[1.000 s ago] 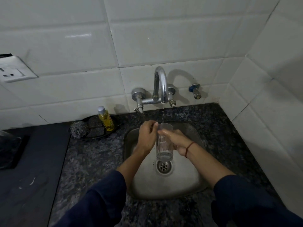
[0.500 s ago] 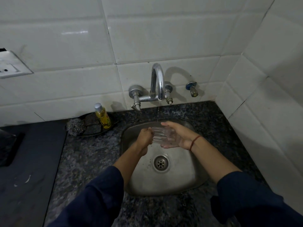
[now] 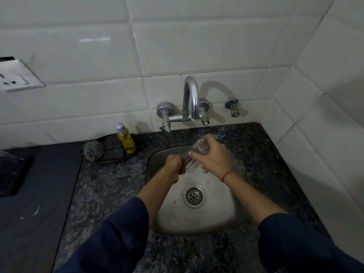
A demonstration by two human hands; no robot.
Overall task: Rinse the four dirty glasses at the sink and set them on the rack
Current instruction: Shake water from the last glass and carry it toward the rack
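- Right hand (image 3: 213, 157) wraps the glass (image 3: 192, 161) near its base; left hand (image 3: 174, 168) curls on the mouth end. Glass is tilted at centre frame, over the sink (image 3: 218, 205).
- Wet glass: probably light, stiff, slippery, breakable. Hold the ribbed wall.
- Faucet (image 3: 191, 95) is near above; free room toward lower frame.

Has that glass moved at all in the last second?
Yes. The glass stood upright under the faucet; now it is tipped, base up toward the wall, mouth down at the left hand.
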